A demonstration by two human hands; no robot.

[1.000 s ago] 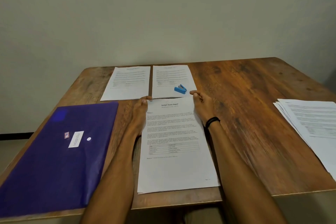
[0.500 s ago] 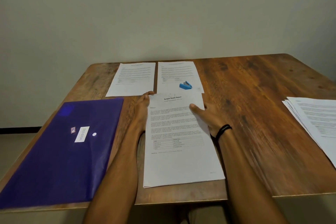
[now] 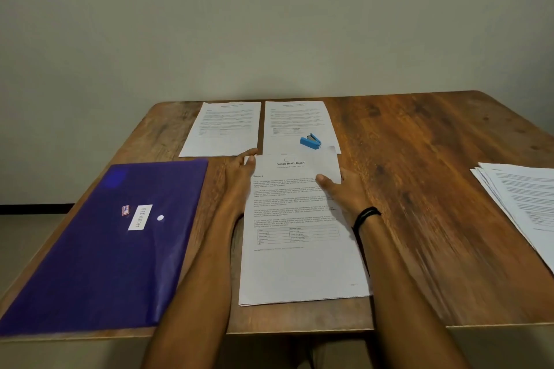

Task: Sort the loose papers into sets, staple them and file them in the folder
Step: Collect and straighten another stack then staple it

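Note:
A paper set headed "Sample Health Report" [image 3: 299, 266] lies on the wooden table [image 3: 419, 159] in front of me. My left hand [image 3: 239, 180] holds its top left corner with the thumb on top. My right hand [image 3: 344, 192] grips the right edge a little below the top, thumb on the sheet, and its fingers seem tucked under. The top right corner curls up slightly. A small blue stapler [image 3: 311, 141] rests on the paper set at the back right [image 3: 295, 117]. Another paper set [image 3: 223, 129] lies to its left. The purple folder [image 3: 99, 249] lies shut at the left.
A fanned stack of loose papers [image 3: 524, 198] sits at the table's right edge. A plain wall stands right behind the table. The folder overhangs the table's near left edge.
My right hand has slid from the top right corner down along the set's right edge. My left hand stays at the top left corner.

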